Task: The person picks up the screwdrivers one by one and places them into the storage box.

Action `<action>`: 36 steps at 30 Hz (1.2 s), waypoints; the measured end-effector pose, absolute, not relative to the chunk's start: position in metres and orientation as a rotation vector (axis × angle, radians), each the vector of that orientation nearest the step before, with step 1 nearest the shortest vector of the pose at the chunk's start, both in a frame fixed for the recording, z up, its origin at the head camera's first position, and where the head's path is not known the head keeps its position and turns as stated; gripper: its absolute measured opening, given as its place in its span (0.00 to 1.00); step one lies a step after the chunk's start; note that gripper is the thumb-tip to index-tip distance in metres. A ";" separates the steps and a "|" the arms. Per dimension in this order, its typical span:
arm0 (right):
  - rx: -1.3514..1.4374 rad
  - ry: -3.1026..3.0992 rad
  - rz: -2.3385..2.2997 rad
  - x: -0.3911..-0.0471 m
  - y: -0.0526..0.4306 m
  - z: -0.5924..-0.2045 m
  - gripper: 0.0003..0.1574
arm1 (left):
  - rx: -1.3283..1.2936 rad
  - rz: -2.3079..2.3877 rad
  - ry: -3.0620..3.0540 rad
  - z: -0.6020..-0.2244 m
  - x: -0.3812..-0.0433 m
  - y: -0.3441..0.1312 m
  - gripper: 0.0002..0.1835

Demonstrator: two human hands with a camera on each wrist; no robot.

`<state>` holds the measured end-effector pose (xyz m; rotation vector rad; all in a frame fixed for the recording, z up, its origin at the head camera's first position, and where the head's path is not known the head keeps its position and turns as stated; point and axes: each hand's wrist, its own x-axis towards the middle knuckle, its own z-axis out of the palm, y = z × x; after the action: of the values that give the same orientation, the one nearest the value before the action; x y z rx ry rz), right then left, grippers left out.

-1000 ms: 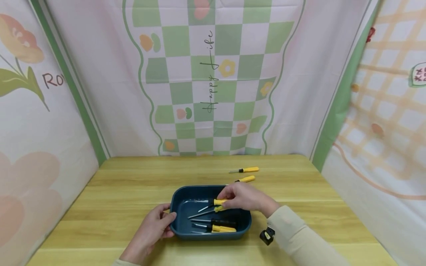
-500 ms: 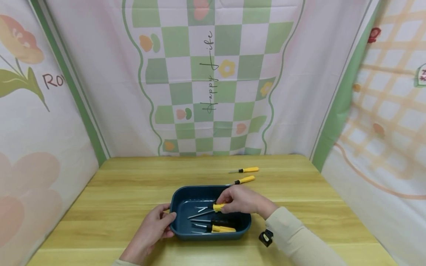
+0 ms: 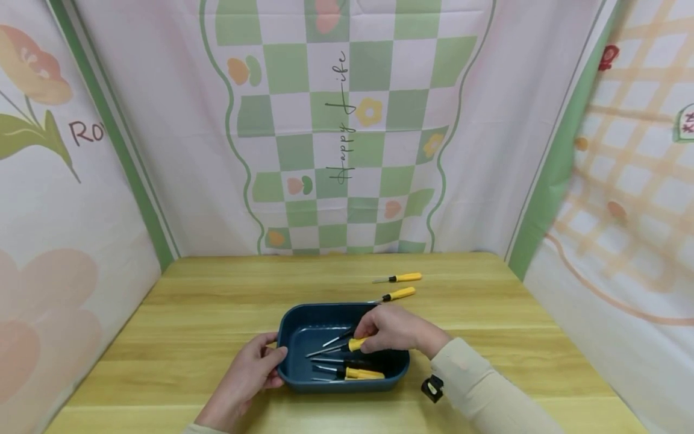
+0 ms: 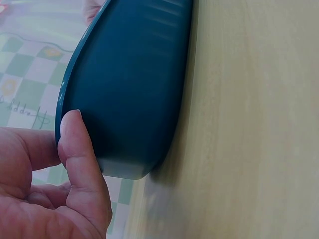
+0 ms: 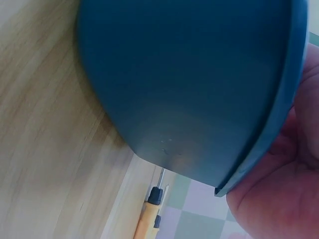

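Observation:
My left hand grips the left end of a dark blue tray, its thumb over the rim. In the left wrist view, thumb and fingers pinch the wall of the tray. My right hand reaches over the far right rim and pinches a yellow-handled screwdriver low inside the tray. Its handle end is hidden by the fingers. Nearer me in the tray lie a black-handled screwdriver and yellow-handled screwdrivers. The right wrist view shows the tray's outer wall, with part of the right hand beyond the rim.
Behind the tray, two more yellow-handled screwdrivers lie on the wooden table: a farther screwdriver and a nearer screwdriver, its tip hidden behind the rim. Printed cloth hangs at the back and both sides.
My right hand has lowered the yellow-handled screwdriver toward me, down among the others in the tray. The left hand and the tray have stayed in place.

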<state>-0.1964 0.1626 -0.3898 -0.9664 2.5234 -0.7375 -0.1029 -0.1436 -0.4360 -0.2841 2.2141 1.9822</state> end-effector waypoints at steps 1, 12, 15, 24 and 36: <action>-0.962 2.524 -0.740 -0.196 0.162 -0.390 0.12 | -0.285 1.984 2.213 -0.436 -0.103 -0.144 0.25; -0.950 2.512 -0.774 -0.196 0.162 -0.390 0.13 | -0.292 1.987 2.205 -0.435 -0.103 -0.143 0.24; -0.950 2.506 -0.786 -0.195 0.163 -0.389 0.13 | -0.289 1.985 2.206 -0.435 -0.103 -0.143 0.24; -0.938 2.495 -0.817 -0.198 0.164 -0.389 0.14 | -0.284 1.980 2.210 -0.435 -0.103 -0.144 0.25; -0.914 2.474 -0.858 -0.197 0.165 -0.387 0.14 | -0.284 1.977 2.213 -0.434 -0.103 -0.144 0.25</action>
<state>-0.1968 0.1653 -0.3870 -0.9144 2.4740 -0.8581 -0.1028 -0.1439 -0.4344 -0.2838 2.2132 1.9765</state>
